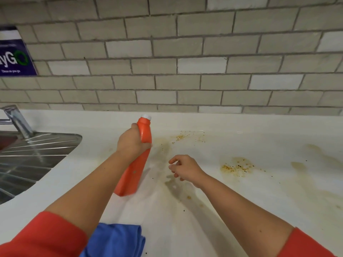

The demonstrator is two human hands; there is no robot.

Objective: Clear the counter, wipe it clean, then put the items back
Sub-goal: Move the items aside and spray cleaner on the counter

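A grey brick-tiled wall (185, 52) backs a white tabletop (241, 210) marked with brown stains (236, 166) and scattered dark specks. To the left, a steel sink drainer (37, 151) is set into the tabletop, with a chrome tap (16, 119) at its far edge. A person in red sleeves (42, 236) reaches both bare forearms over the surface. An orange bottle (133, 173) with a white cap (146, 117) stands tilted at the centre, its cap toward the wall and its base at the tabletop; whether the base touches cannot be told. The left hand (132, 140) grips the bottle just below its neck, fingers wrapped round it. The right hand (185, 168) hovers just beside the bottle's right side, apart from it, fingers loosely curled and holding nothing, above a grey-brown smear. A crumpled blue cloth (118, 240) lies on the near edge of the tabletop, under the left forearm. A purple sign (13, 56) hangs on the wall at far left.
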